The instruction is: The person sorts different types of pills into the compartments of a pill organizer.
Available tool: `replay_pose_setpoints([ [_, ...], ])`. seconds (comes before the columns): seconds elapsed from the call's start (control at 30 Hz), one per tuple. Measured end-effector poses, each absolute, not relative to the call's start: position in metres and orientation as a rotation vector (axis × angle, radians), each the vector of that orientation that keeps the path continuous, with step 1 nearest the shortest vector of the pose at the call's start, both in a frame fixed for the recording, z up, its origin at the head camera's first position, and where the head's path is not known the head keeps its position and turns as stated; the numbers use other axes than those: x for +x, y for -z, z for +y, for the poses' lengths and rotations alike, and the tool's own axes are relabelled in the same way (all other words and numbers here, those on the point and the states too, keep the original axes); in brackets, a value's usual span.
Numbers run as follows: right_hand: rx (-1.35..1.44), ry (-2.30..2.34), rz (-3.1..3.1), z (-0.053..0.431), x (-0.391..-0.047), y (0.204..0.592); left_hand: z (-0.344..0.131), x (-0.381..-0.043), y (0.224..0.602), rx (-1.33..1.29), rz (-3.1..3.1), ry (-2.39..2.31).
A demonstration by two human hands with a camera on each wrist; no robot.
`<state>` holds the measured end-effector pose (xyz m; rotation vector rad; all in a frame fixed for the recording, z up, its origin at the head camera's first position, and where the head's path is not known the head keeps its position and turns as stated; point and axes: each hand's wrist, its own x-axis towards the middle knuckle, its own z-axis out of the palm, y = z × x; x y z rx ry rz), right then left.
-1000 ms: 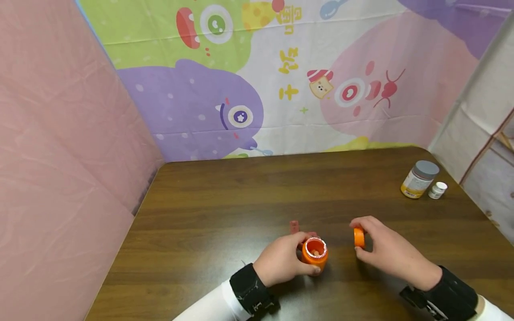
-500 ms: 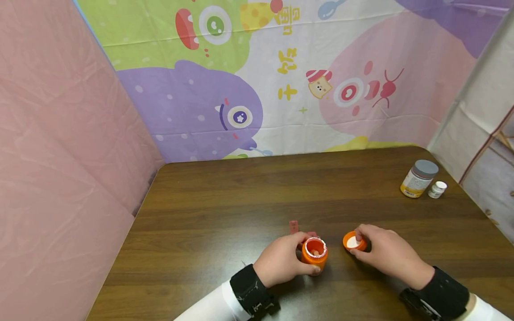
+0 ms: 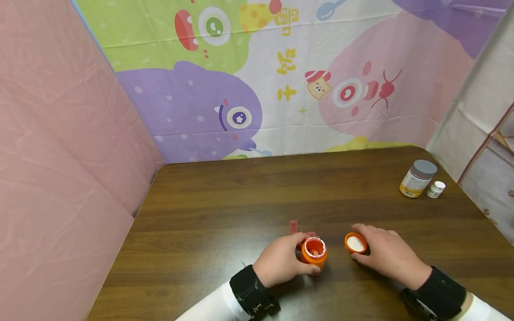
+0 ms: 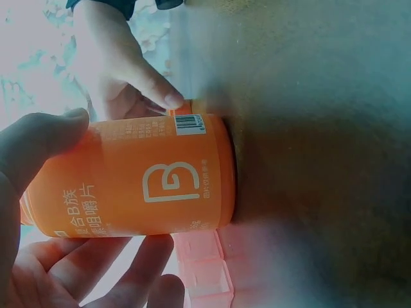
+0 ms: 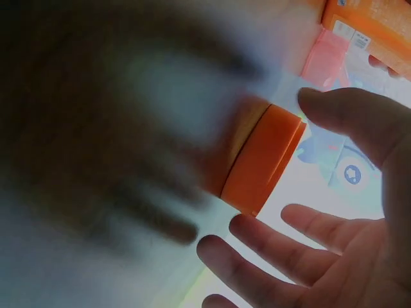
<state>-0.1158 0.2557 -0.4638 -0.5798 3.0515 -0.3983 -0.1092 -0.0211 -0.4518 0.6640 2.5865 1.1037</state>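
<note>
My left hand (image 3: pixel 283 258) grips an upright orange pill bottle (image 4: pixel 154 179) with thumb and fingers on opposite sides. The bottle's mouth is uncovered, with a few pale tablets visible inside. Its orange cap (image 3: pixel 355 243) lies on the table to the right, white inner side up. Around the cap, my right hand (image 3: pixel 389 252) has its fingers spread, and the right wrist view shows the thumb standing off it. Partly hidden behind the bottle and left hand is a translucent pink pill box (image 4: pixel 204 269); one piece (image 3: pixel 294 227) shows beyond the hand.
A larger jar (image 3: pixel 417 179) with a grey lid stands at the table's back right. Beside it is a small white bottle (image 3: pixel 436 189). The wooden table (image 3: pixel 209 200) ends at a printed cloth (image 3: pixel 289 80) behind and a pink cloth (image 3: pixel 72 133) on the left.
My right hand has lowered the cap from on edge, turned its white inside upward and let go of it on the table. The left hand and bottle have stayed put.
</note>
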Motion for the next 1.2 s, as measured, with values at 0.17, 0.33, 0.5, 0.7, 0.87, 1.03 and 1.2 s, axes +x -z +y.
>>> replay_pose_setpoints([
  [0.17,-0.568,0.402,3.084,0.256,-0.114,0.459,-0.02,-0.107,0.452,0.644,2.631,-1.083],
  [0.33,-0.585,0.428,3.117,0.253,-0.11,0.452,-0.02,-0.102,0.453,0.645,2.703,-1.039],
  [0.5,-0.573,0.508,3.118,0.247,-0.108,0.444,-0.027,-0.092,0.453,0.604,2.768,-1.027],
  [0.7,-0.561,0.571,3.116,0.241,-0.108,0.438,-0.047,-0.084,0.446,0.562,2.927,-1.057],
  [0.87,-0.54,0.603,3.114,0.239,-0.108,0.438,-0.061,-0.091,0.439,0.634,2.989,-1.107],
  [1.03,-0.553,0.619,3.087,0.238,-0.108,0.439,-0.068,-0.102,0.435,0.691,2.968,-1.128],
  [1.2,-0.562,0.62,3.093,0.237,-0.107,0.439,-0.068,-0.108,0.433,0.712,2.958,-1.166],
])
